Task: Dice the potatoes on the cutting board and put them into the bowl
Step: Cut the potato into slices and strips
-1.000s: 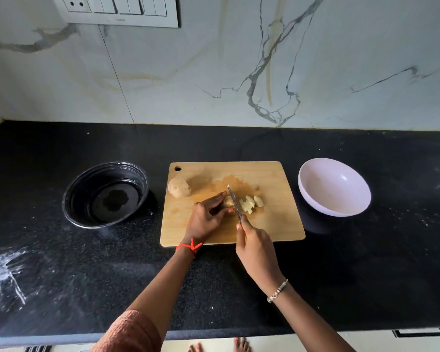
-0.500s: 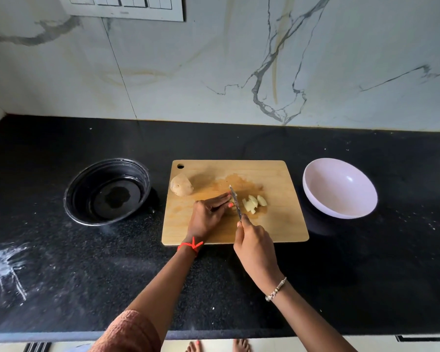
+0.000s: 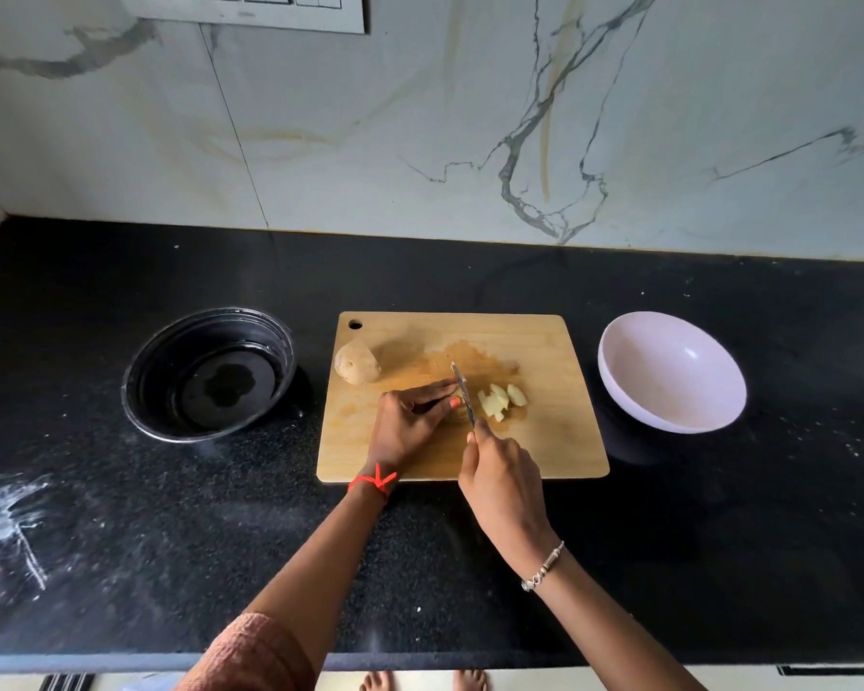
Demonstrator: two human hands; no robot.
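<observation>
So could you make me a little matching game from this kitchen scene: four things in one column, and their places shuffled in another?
Things:
1. whole potato
2. cut pieces
3. pale bowl
4. black bowl

Places:
a. on the counter, left of the board
b. on the board's far left corner, by the hole
c. on the board, just right of the knife
d. on the counter, right of the board

Pairs: 1-b, 2-c, 3-d, 4-a.
</observation>
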